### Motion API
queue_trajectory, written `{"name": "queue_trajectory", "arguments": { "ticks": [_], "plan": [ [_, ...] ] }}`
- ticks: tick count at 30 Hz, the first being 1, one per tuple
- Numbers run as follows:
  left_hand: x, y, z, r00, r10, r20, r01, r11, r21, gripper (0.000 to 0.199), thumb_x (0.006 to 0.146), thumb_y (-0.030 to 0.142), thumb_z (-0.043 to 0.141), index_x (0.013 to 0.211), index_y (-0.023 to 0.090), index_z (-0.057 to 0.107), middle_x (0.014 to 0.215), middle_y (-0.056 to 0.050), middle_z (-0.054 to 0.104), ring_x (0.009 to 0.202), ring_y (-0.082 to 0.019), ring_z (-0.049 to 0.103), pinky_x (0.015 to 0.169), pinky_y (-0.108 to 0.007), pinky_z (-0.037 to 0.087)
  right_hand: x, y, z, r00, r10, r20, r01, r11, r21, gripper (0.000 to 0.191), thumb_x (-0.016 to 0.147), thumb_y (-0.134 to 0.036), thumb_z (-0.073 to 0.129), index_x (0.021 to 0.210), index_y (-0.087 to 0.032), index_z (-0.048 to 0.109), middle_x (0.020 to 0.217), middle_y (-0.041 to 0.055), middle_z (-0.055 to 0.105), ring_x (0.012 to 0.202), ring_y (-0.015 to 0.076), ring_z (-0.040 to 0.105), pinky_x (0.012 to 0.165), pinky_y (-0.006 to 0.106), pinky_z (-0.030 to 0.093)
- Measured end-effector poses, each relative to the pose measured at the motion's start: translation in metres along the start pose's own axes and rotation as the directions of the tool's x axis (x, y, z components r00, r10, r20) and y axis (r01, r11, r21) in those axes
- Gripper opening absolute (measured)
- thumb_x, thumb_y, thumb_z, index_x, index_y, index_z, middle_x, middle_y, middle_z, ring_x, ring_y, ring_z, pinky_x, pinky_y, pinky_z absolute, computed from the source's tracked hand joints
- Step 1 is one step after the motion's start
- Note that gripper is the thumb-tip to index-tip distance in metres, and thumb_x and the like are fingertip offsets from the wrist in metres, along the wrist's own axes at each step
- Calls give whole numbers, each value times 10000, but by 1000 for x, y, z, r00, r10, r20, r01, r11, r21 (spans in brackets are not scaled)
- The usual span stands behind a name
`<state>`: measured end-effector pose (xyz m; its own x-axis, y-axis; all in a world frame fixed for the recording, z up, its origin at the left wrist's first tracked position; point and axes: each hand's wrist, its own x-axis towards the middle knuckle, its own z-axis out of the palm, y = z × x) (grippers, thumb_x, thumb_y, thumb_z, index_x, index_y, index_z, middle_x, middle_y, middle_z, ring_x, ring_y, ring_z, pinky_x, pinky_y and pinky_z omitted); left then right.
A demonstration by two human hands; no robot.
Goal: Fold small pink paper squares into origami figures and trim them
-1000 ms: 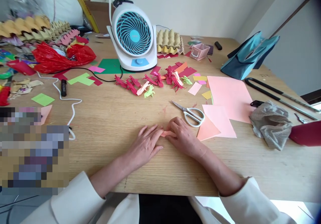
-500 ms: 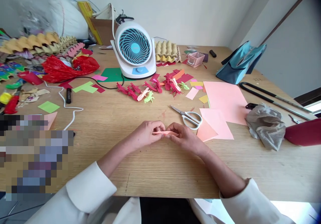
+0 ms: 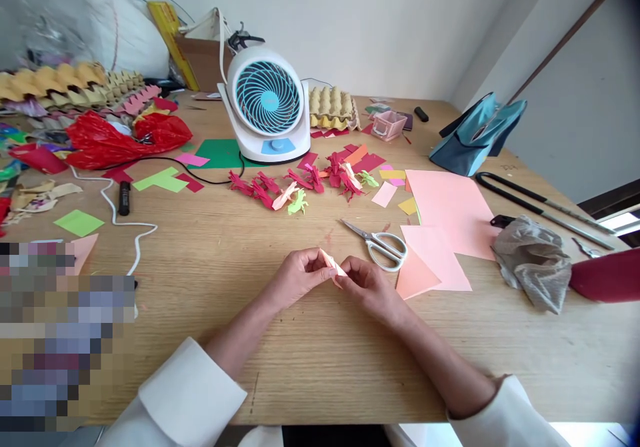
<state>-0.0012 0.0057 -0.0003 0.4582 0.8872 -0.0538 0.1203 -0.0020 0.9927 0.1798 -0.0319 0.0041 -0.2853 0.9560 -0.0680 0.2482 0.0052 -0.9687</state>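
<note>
A small folded piece of peach paper [image 3: 332, 265] is pinched between both hands above the table. My left hand [image 3: 304, 275] grips its left side with thumb and fingers. On the right side, my right hand [image 3: 367, 285] is closed on the same paper, partly covering it. Scissors with white handles [image 3: 383, 247] lie just beyond my right hand, blades pointing left. To their right are a folded peach sheet [image 3: 417, 275] and a larger pink sheet [image 3: 445, 263]. Folded paper figures in red [image 3: 263, 190], peach and green [image 3: 299, 202] lie farther back.
A white and blue fan [image 3: 270, 107] stands at the back. Egg trays [image 3: 330, 107], a red plastic bag [image 3: 125, 143] and paper scraps surround it. A blue bag [image 3: 473, 140], grey cloth [image 3: 533, 260] and black-and-metal rod [image 3: 540, 210] lie right. A black marker [image 3: 124, 198] lies left.
The folded peach paper has turned from lying level to a slant, its upper end toward the left. My fingers have shifted on it. The view has moved slightly.
</note>
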Motion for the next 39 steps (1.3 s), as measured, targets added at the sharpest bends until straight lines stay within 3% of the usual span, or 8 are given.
{"name": "queue_trajectory", "arguments": {
  "ticks": [4, 13, 20, 30, 39],
  "plan": [
    [-2, -3, -5, 1000, 3, -11, -3, 997, 75, 208, 797, 339, 679, 762, 140, 629, 732, -11, 651, 661, -116, 550, 627, -230, 425, 0, -2, -3, 995, 44, 91, -43, 999, -18, 297, 888, -462, 571, 835, -171, 599, 716, -18, 527, 618, 107, 420, 554, 232, 308],
    [-5, 4, -3, 999, 53, 13, -53, 999, -1, 224, 805, 319, 667, 691, 145, 586, 725, -2, 626, 679, -110, 538, 647, -228, 424, 2, 3, 3, 1000, 11, -21, -13, 998, -64, 291, 882, -397, 565, 705, -167, 578, 655, -15, 497, 576, 102, 388, 530, 239, 290],
    [-7, 5, -2, 1000, 1, -11, 1, 996, 93, 207, 794, 288, 661, 669, 151, 569, 681, 12, 605, 640, -108, 530, 618, -229, 422, 1, -8, 5, 998, 38, 56, -32, 994, -104, 280, 850, -400, 624, 712, -156, 612, 612, -26, 503, 535, 85, 346, 492, 228, 260],
    [-8, 5, 1, 999, 32, -44, -33, 999, -13, 208, 818, 320, 671, 730, 149, 593, 718, -4, 636, 686, -124, 576, 664, -245, 458, 1, -6, 13, 1000, 11, -11, -12, 999, -32, 335, 867, -416, 584, 650, -168, 520, 592, -29, 464, 529, 84, 344, 490, 230, 270],
    [-9, 0, 2, 998, 27, -53, -27, 1000, 4, 235, 832, 353, 669, 730, 149, 610, 744, -31, 679, 714, -147, 609, 689, -262, 466, 1, -2, 15, 998, -51, -36, 47, 994, -104, 205, 878, -306, 564, 724, -177, 529, 651, -29, 463, 585, 97, 384, 528, 229, 300]
  ]
}}
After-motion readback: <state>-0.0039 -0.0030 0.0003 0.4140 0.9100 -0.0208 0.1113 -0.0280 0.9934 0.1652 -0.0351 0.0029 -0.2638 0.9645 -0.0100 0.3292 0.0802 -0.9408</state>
